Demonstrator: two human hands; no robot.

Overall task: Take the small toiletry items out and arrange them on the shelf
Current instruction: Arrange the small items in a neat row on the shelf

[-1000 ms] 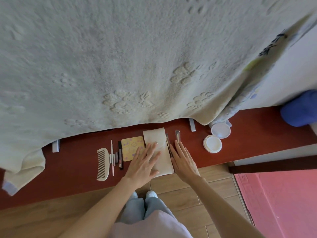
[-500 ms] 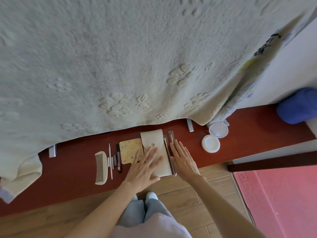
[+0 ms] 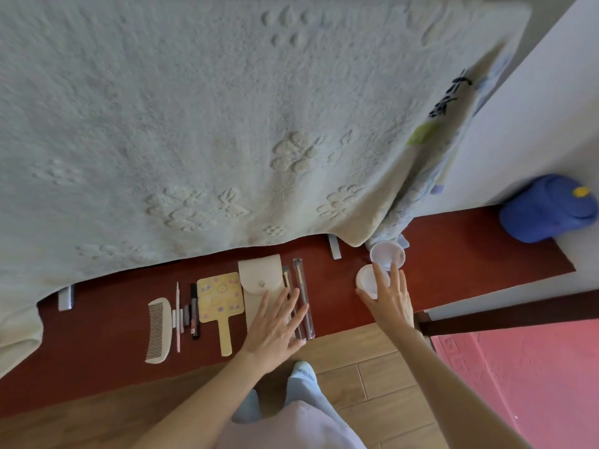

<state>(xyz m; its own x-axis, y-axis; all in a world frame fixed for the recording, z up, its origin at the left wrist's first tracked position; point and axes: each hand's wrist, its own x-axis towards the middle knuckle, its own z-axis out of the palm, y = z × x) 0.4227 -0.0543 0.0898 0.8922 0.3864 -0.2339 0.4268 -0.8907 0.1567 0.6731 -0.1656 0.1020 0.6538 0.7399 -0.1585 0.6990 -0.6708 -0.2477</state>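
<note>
On the dark red shelf [image 3: 107,322] lie a cream comb [image 3: 158,328], thin sticks and a dark tube [image 3: 193,311], a yellow hand mirror [image 3: 220,298], a cream pouch [image 3: 261,280] and two clear-cased brushes [image 3: 303,293] in a row. My left hand [image 3: 275,328] rests flat, fingers spread, on the lower end of the pouch and brushes. My right hand [image 3: 387,299] reaches over a round white jar [image 3: 364,278], fingers straight and touching it; its clear lid [image 3: 387,254] lies just behind.
A large pale towel [image 3: 227,124] hangs over the back of the shelf, with a printed cloth [image 3: 431,163] beside it. A blue cap [image 3: 547,209] sits at the shelf's right end. Wooden floor and a pink mat [image 3: 525,384] lie below.
My right hand has left the brushes and moved right to the white jar. My left hand has slid right, now covering the pouch's lower end and the brushes.
</note>
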